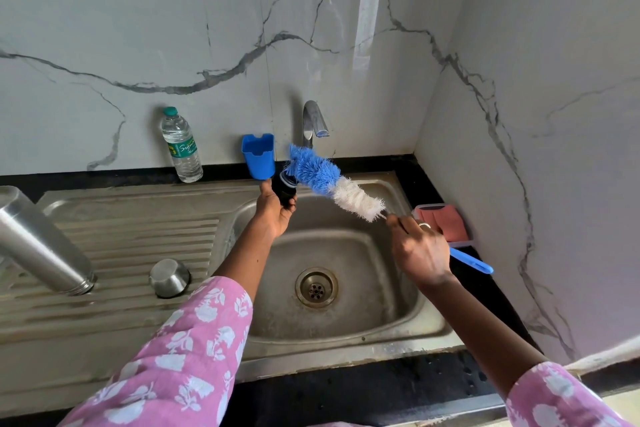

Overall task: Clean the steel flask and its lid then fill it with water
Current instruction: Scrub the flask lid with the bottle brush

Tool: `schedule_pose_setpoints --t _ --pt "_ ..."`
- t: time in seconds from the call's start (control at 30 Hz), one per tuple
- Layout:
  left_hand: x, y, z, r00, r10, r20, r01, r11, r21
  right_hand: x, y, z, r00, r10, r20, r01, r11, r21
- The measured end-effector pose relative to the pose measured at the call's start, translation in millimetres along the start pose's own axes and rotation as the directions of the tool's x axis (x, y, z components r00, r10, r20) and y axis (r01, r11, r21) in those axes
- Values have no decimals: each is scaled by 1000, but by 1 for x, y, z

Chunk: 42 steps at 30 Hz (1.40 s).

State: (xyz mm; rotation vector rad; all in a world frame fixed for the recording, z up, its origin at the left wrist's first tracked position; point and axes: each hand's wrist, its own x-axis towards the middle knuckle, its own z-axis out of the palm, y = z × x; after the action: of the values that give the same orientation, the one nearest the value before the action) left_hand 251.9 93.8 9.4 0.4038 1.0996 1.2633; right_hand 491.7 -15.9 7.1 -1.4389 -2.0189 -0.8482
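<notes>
Over the sink (346,329), bottle brush (332,184) scrubs black lid (284,191).

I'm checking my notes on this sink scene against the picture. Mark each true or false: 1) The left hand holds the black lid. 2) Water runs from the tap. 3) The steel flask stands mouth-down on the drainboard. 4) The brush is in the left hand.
1) The left hand holds the black lid: true.
2) Water runs from the tap: false, no stream shows.
3) The steel flask stands mouth-down on the drainboard: true.
4) The brush is in the left hand: false, the right hand grips it.
</notes>
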Motion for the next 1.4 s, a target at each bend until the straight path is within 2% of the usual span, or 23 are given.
schedule_pose_setpoints --t 0.23,0.43,0.67,0.83,1.03,1.13,1.3,1.4 --pt "-5 -9 9 998 -38 51 39 999 -10 15 -9 -2 999 38 -7 -38 997 -64" --pt "1 3 3 999 -44 -2 43 985 -170 5 -6 -3 999 15 -32 -16 1000 -23" --pt "-3 -2 5 999 -34 25 36 995 -94 17 -4 -2 998 -25 -60 21 998 -55" --pt "2 2 2 999 -5 -32 -1 986 -169 4 0 2 997 -56 -58 55 998 -33" --pt "6 0 -3 995 26 -92 -49 963 -264 1 7 -1 1000 -18 -10 17 997 -71" --pt "10 -1 -6 992 83 -99 -102 972 -209 3 12 -2 999 35 22 -33 998 -62" --pt "11 -5 -9 981 192 12 -192 981 10 9 8 4 988 156 4 -156 988 7" --pt "8 -8 -11 962 262 78 -270 956 113 11 1 4 993 111 -37 -110 994 27"
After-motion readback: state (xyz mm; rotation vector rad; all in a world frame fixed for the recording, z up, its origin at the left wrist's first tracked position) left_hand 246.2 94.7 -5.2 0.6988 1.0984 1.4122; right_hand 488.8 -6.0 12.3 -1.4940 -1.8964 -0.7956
